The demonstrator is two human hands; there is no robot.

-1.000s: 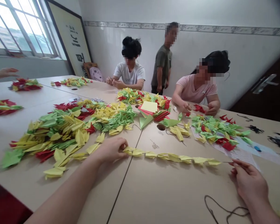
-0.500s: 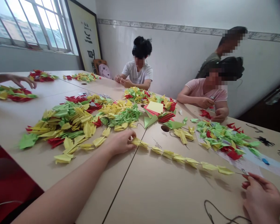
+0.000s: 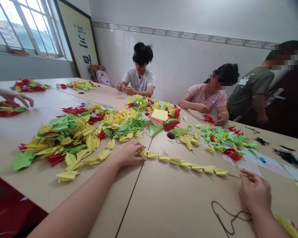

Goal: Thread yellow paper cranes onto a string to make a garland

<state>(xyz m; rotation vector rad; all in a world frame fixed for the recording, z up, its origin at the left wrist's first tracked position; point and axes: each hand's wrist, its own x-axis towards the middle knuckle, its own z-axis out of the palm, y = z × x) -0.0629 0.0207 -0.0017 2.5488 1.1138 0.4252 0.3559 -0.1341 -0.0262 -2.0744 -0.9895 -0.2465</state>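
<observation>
A string of yellow folded-paper cranes (image 3: 186, 164) stretches across the table between my two hands. My left hand (image 3: 130, 154) lies low at its left end, thumb and fingers closed around the first yellow crane. At the other end, my right hand (image 3: 257, 190) pinches the dark thread (image 3: 233, 176) that comes out of the last crane. Whether a needle sits within those fingertips is too small to tell. A loose loop of dark cord (image 3: 220, 215) trails on the tabletop beside my right wrist. Left of my left hand spreads a big pile of yellow, green and red cranes (image 3: 72, 132).
Across the table (image 3: 178, 201), two seated people handle small folded pieces; a third person stands by the dark door. Square paper sheets (image 3: 160, 115) lie near a cable hole (image 3: 171, 136). More cranes (image 3: 225, 140) and black cords (image 3: 288, 158) occupy the right side. Another person's hand (image 3: 20, 98) reaches in at left.
My right hand has moved left and slightly up, and the strung cranes sit closer together. My left fingers have flattened toward the table. The standing person has moved right; the view has shifted.
</observation>
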